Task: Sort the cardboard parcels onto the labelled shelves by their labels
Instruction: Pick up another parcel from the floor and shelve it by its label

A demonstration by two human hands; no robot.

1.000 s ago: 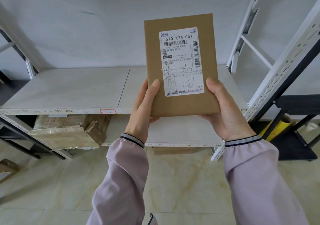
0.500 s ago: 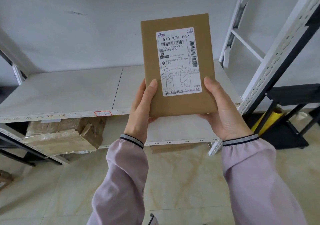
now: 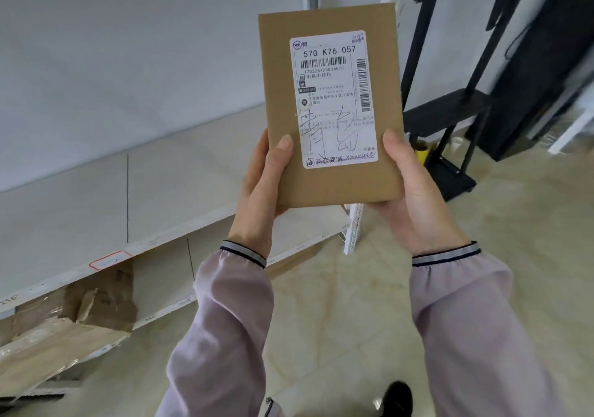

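A flat brown cardboard parcel (image 3: 331, 188) is held upright in front of me, its white shipping label (image 3: 334, 95) facing me with "570 K76 057" printed and handwriting across it. My left hand (image 3: 260, 191) grips its lower left edge, thumb on the front. My right hand (image 3: 411, 198) grips its lower right edge in the same way. The white shelf (image 3: 96, 198) lies to the left and behind the parcel, with a small red-bordered tag (image 3: 109, 259) on its front edge.
On a lower shelf at the bottom left lies a taped, crumpled cardboard parcel (image 3: 64, 329). A white perforated upright (image 3: 352, 230) ends the shelving. At the right stands a black metal rack (image 3: 450, 117) with a yellow roll (image 3: 421, 154) at its foot. The floor is beige tile.
The view has swung to the right: the shelf slid left and tilted, and the black rack came into view. The parcel stays upright in both hands.
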